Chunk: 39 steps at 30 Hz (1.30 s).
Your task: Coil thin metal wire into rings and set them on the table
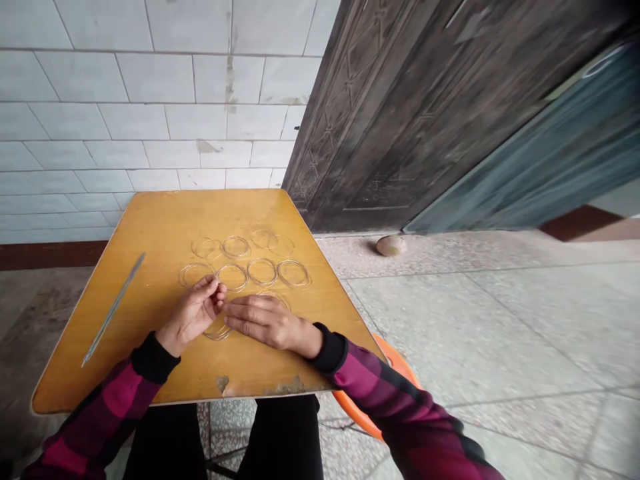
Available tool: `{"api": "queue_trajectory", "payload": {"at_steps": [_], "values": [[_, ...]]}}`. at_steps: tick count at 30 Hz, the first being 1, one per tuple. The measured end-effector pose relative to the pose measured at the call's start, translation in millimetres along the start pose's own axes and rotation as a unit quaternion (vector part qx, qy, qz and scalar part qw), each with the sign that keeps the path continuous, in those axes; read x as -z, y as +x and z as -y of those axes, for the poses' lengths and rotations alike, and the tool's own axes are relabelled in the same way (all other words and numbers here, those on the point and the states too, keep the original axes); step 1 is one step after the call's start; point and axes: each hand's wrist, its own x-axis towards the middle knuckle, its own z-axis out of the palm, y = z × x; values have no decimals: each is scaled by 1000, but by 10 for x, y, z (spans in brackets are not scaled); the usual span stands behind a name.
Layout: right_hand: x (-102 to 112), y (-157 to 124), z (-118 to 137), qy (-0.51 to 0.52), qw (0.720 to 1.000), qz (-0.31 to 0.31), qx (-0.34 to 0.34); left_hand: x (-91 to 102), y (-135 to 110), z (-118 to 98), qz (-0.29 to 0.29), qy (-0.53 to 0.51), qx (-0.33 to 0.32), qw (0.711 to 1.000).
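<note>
Several thin wire coils lie in rows on the yellow wooden table (165,220). One coil (262,259) in the nearer row shows clearly, with another coil (236,237) behind it. My left hand (193,313) is closed in a pinch, thumb against fingertips, just in front of the rows. My right hand (265,321) meets it from the right, its fingers pressed together and pointing left. Part of a wire coil (217,335) shows below and between both hands; whether they grip it cannot be made out. Another coil is partly hidden behind my right hand.
A bundle of long thin rods (114,308) lies along the table's left side. A white tiled wall (150,120) and a dark carved wooden door (360,167) stand beyond. An orange stool (357,413) is at the right, and a rounded stone (391,245) lies by the door.
</note>
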Motion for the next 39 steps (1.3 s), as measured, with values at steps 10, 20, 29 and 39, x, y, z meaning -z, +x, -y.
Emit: {"api": "queue_trajectory", "payload": {"at_steps": [10, 20, 29, 39], "values": [[224, 136, 140, 350, 934, -60, -41, -39, -160, -234, -12, -158, -9, 987], [-97, 64, 71, 761, 574, -231, -194, -25, -290, 75, 189, -88, 54, 977], [-94, 17, 50, 814, 480, -192, -264, -65, -293, 12, 182, -63, 53, 980], [-68, -19, 47, 792, 502, -109, -330, -36, -247, -38, 207, 51, 103, 972]]}}
